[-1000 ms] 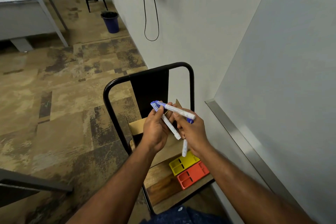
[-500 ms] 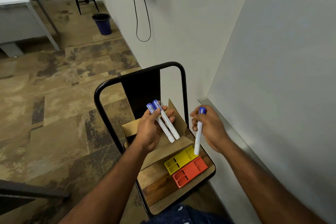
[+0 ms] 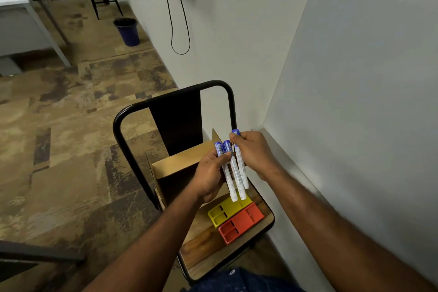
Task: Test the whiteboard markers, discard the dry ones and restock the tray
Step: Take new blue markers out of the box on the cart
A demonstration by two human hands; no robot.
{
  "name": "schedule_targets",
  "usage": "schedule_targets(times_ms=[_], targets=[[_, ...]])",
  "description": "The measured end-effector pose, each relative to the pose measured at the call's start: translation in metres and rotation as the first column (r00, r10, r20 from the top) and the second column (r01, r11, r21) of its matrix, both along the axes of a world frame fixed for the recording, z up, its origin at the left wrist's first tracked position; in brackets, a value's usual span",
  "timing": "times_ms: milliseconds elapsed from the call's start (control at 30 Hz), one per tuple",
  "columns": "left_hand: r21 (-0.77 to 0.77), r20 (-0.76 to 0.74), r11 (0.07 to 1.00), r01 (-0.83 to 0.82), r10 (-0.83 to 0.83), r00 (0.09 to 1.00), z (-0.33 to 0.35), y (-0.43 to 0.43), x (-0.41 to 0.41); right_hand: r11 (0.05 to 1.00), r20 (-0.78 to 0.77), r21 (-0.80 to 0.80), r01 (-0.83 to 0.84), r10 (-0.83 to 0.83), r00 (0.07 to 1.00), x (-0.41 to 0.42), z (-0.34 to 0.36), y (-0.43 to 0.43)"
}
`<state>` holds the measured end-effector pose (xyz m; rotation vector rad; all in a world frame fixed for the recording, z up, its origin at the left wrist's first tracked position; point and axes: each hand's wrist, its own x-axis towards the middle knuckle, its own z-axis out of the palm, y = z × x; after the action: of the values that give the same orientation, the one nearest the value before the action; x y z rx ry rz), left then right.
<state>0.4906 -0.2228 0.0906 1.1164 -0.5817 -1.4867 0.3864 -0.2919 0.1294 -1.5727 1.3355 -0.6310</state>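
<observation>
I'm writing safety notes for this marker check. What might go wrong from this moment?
1. The left hand pinches two markers near their caps only; one could slip and fall onto the chair or floor.
2. The right hand holds a third marker right beside them, so tested and untested ones could get mixed.
</observation>
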Motion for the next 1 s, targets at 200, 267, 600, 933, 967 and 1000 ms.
schedule_targets(times_ms=[200,267,600,933,967,1000], targets=[[0.004,0.063,1.000,0.001,-0.001,0.998,0.001,-0.004,-0.011,0.999,-0.038,0.031,0.010,-0.009,0.999,-0.009,-0.009,0.004],[-0.002,0.063,1.000,0.007,-0.007,0.998,0.001,-0.005,-0.015,0.999,-0.031,0.055,0.001,0.001,1.000,-0.013,-0.013,0.007],[-0.007,0.027,0.998,0.061,-0.060,0.998,0.000,-0.013,-0.036,0.970,0.277,0.242,0.024,-0.092,0.956,-0.053,-0.025,0.014],[0.072,0.054,0.987,0.145,-0.149,0.987,-0.009,-0.013,-0.069,0.938,0.357,0.337,0.077,-0.203,0.912,-0.107,-0.040,0.017],[0.081,0.058,0.984,0.157,-0.162,0.985,-0.011,-0.011,-0.074,0.935,0.358,0.347,0.074,-0.205,0.911,-0.112,-0.042,0.020],[0.088,0.056,0.982,0.165,-0.170,0.984,-0.014,-0.009,-0.079,0.932,0.360,0.356,0.073,-0.209,0.909,-0.117,-0.044,0.023]])
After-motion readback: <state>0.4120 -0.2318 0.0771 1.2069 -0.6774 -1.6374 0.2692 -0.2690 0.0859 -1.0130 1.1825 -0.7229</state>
